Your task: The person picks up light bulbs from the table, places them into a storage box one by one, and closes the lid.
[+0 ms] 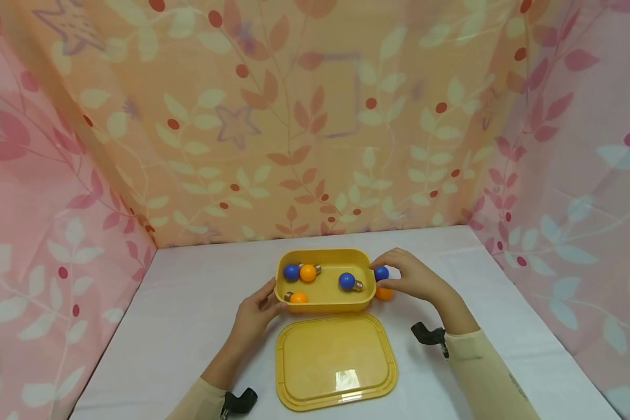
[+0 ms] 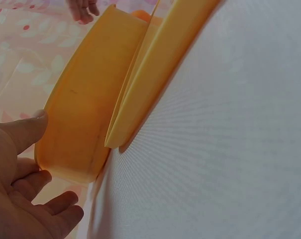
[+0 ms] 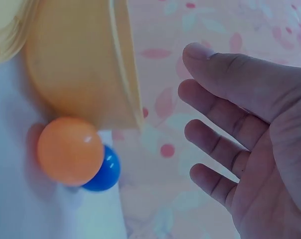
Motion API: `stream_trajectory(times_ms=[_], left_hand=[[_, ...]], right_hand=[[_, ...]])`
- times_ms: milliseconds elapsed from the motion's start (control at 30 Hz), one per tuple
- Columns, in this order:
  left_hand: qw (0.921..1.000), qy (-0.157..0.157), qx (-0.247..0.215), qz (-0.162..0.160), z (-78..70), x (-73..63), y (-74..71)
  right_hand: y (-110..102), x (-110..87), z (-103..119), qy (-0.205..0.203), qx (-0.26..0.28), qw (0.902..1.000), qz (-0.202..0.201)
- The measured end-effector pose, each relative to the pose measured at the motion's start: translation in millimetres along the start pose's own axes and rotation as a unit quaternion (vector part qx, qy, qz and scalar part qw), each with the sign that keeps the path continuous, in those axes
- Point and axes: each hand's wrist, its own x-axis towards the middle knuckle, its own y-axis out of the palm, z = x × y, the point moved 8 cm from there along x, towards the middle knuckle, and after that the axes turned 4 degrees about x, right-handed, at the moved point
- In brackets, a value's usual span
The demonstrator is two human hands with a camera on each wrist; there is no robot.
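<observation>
A yellow plastic box (image 1: 322,307) lies open-topped on the table. Two blue bulbs (image 1: 346,281) and two orange bulbs (image 1: 308,272) with metal screw bases rest inside. With thumb and fingers, my left hand (image 1: 253,315) holds the box's near left corner; in the left wrist view, its other fingers (image 2: 64,201) are loosely bent. Beside the right end hovers my right hand (image 1: 412,277), palm bare in the right wrist view, fingers (image 3: 210,102) relaxed and apart. Outside that end sit another blue bulb (image 1: 381,273) and an orange bulb (image 3: 70,152), partly hidden by the right hand in the head view.
A yellow lid (image 1: 336,361) lies flat in front of the box, close to its near side. White cloth covers the table (image 1: 189,303). Patterned fabric walls (image 1: 294,116) stand behind and on both sides. Black wrist mounts (image 1: 427,334) stick out from the sleeves.
</observation>
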Motion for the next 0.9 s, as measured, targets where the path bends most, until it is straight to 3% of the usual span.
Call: stream_trajectory(times_ms=[167,333,700,900], left_hand=[[0.9997,-0.021,0.007,0.008,-7.3,-3.9,2.5],[0.9997,-0.022,0.002,0.012,-20.5,-7.0,1.3],[0.9999,-0.005,-0.013,0.004,1.6,1.9,0.6],[0.9994,-0.019,-0.026,0.015,-17.3,-4.5,-1.0]], right_hand=[[1.3,-9.9,-20.7,0.032,0.016,0.9994,-0.001],[2.9,-11.6,-35.1,0.043,0.029,0.9987,0.003],[14.1,-16.5,-63.7,0.111,0.083,0.9897,0.037],[20.9,-17.1,-72.8,0.128,0.089,0.9866,0.048]])
